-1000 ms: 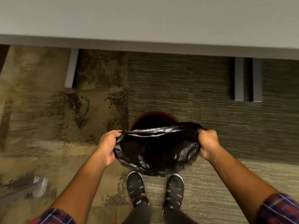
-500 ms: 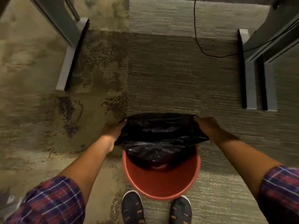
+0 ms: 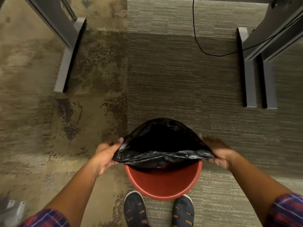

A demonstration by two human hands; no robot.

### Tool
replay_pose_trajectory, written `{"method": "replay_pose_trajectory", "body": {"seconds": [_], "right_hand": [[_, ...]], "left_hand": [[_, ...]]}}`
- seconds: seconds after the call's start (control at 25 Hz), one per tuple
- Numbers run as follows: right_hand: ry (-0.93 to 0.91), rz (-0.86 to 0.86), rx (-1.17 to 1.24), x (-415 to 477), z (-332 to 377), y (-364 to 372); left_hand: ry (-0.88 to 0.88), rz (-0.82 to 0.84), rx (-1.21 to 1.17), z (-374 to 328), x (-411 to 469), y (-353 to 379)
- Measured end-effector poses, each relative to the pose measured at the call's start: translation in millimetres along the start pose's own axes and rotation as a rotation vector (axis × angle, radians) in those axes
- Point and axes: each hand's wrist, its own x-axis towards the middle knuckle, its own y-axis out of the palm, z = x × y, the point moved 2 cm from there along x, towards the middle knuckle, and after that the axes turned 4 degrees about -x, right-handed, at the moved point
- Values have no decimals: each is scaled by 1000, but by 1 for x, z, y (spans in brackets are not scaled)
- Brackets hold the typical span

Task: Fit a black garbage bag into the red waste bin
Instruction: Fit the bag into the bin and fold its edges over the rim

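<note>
The red waste bin (image 3: 164,185) stands on the carpet just in front of my feet, its near inner wall showing. The black garbage bag (image 3: 162,145) is spread wide at its mouth and lies over the bin's far half, its far edge draped over the far rim. My left hand (image 3: 105,154) grips the bag's left edge beside the bin's left rim. My right hand (image 3: 219,153) grips the bag's right edge beside the right rim. The bag's near edge stretches straight between my hands across the bin's opening.
Grey desk legs stand on the carpet at the left (image 3: 65,66) and the right (image 3: 250,76). A black cable (image 3: 196,40) trails on the floor beyond the bin. My shoes (image 3: 134,208) touch the bin's near side. A grey bracket (image 3: 14,208) lies at the bottom left.
The bag's mouth has opened wider and its far edge now lies over the bin's far rim. Both hands have moved down and slightly apart.
</note>
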Motion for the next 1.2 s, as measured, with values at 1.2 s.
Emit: {"method": "replay_pose_trajectory", "body": {"seconds": [1.2], "right_hand": [[135, 42, 33, -72, -138, 26]], "left_hand": [[-102, -128, 8, 119, -97, 61]]}}
